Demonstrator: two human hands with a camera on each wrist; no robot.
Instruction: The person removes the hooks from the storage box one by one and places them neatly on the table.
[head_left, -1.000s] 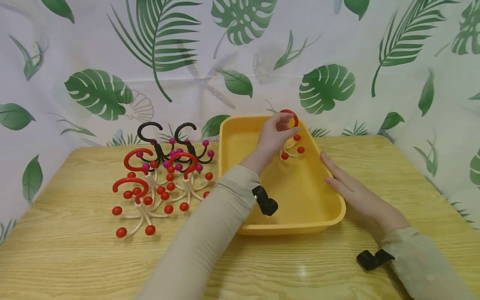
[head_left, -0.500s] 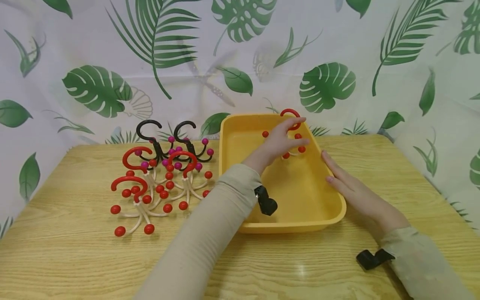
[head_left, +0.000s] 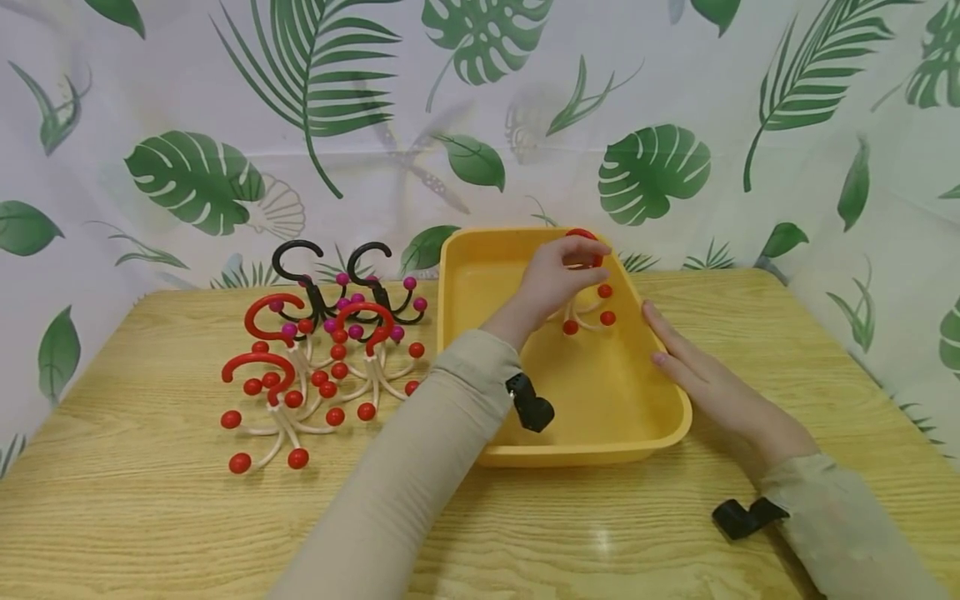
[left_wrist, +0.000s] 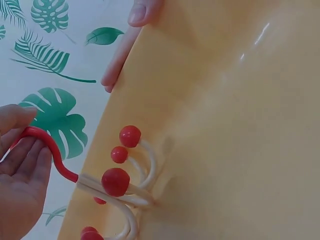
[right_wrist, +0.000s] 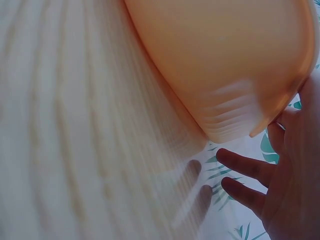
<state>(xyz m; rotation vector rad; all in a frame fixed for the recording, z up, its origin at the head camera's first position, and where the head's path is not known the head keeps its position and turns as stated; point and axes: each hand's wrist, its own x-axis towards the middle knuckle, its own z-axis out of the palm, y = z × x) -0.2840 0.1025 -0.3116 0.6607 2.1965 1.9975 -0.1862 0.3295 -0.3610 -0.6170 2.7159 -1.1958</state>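
Observation:
My left hand [head_left: 557, 279] is over the far right of a yellow plastic bin [head_left: 577, 454]. Its fingers and thumb hold the red hook of a claw hanger [head_left: 572, 327]. In the left wrist view this hanger [left_wrist: 116, 182] has white curved arms tipped with red balls, close to the bin's side wall. My right hand [head_left: 720, 400] rests its extended fingers against the outside of the bin's right side. In the right wrist view the right hand [right_wrist: 285, 195] touches near the rim, with two fingers stretched out free below.
Left of the bin, several similar hangers stand close together on the wooden table [head_left: 135, 525]. The red-hooked hangers [head_left: 283, 421] are in front; black-hooked hangers [head_left: 315, 300] with magenta balls are behind. A leaf-patterned backdrop [head_left: 525, 108] rises behind the table.
Half a second ago my left fingers were spread beside the red hook. Now they hold it, and the hanger has shifted slightly toward me inside the bin. The right hand stays put.

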